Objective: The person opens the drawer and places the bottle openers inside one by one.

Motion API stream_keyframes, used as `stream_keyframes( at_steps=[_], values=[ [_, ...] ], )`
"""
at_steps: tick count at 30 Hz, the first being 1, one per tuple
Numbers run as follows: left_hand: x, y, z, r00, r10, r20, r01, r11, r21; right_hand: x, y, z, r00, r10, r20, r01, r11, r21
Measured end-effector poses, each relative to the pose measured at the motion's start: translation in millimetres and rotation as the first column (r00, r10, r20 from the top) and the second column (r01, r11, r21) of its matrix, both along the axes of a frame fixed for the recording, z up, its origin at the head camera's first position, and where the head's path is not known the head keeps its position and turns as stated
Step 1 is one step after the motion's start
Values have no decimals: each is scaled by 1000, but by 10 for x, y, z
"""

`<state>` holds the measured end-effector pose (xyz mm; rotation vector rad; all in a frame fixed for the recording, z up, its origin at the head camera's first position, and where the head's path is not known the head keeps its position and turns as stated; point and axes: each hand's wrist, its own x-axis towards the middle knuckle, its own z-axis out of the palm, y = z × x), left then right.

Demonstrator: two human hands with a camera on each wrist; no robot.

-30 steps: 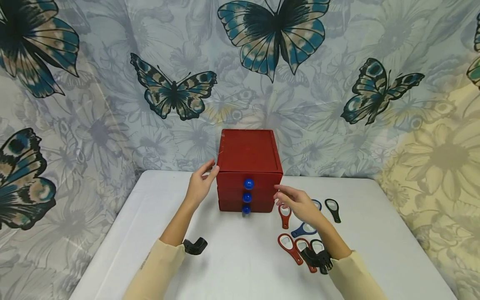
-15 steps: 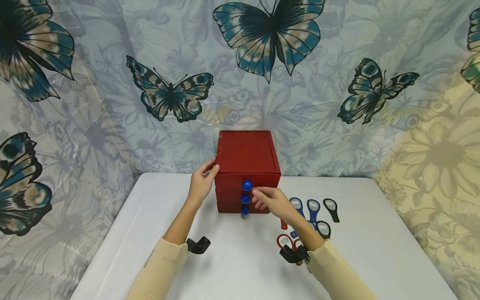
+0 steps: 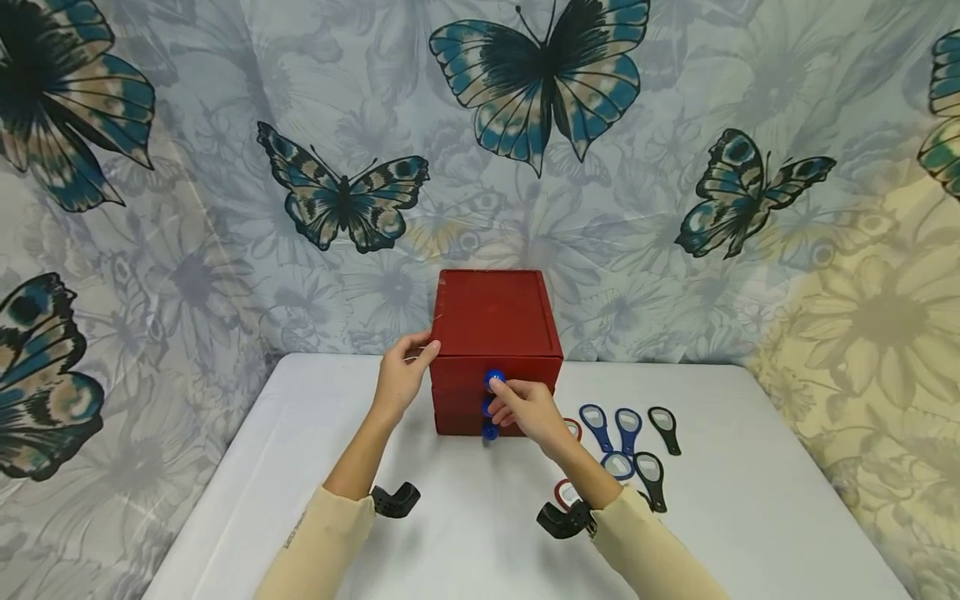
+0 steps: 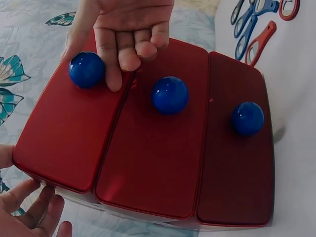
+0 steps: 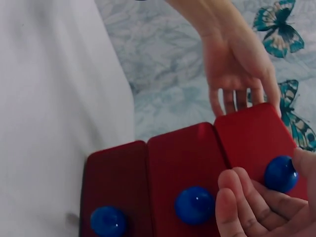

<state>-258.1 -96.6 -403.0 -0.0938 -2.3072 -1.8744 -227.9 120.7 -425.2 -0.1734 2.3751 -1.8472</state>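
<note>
A red drawer box (image 3: 495,317) with three drawers stands at the back of the table, each drawer front bearing a round blue knob. The right hand (image 3: 525,410) is at the top knob (image 4: 87,70), thumb on one side and index finger on the other, pinching it. Its other fingers lie loosely curled before the drawer fronts, close to the middle knob (image 4: 170,95). At the box's left side, the left hand (image 3: 401,379) rests its thumb by the front edge, with its fingers (image 5: 229,101) along the side wall. All three drawers sit flush. The bottom knob (image 4: 248,118) is uncovered.
To the right on the white table (image 3: 247,500) lie several magnifying glasses with blue (image 3: 628,427), black (image 3: 663,429) and red (image 4: 261,44) frames. Some are partly hidden by the right forearm. A butterfly-print cloth (image 3: 345,283) hangs right behind the box.
The right hand has moved left from the box's right edge across the drawer fronts and taken the top knob. The left hand has stayed at the left side.
</note>
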Motion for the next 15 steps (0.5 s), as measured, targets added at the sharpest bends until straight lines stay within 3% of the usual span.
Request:
stream_keyframes(
  at_steps=[5, 15],
  values=[
    [-6, 5, 29, 1000, -5, 19, 4, 1000, 5, 2, -21, 19, 998, -68, -6, 67, 997, -39],
    [-4, -78, -15, 996, -7, -86, 5, 1000, -17, 12, -61, 15, 996, -86, -38, 82, 992, -96]
  ],
)
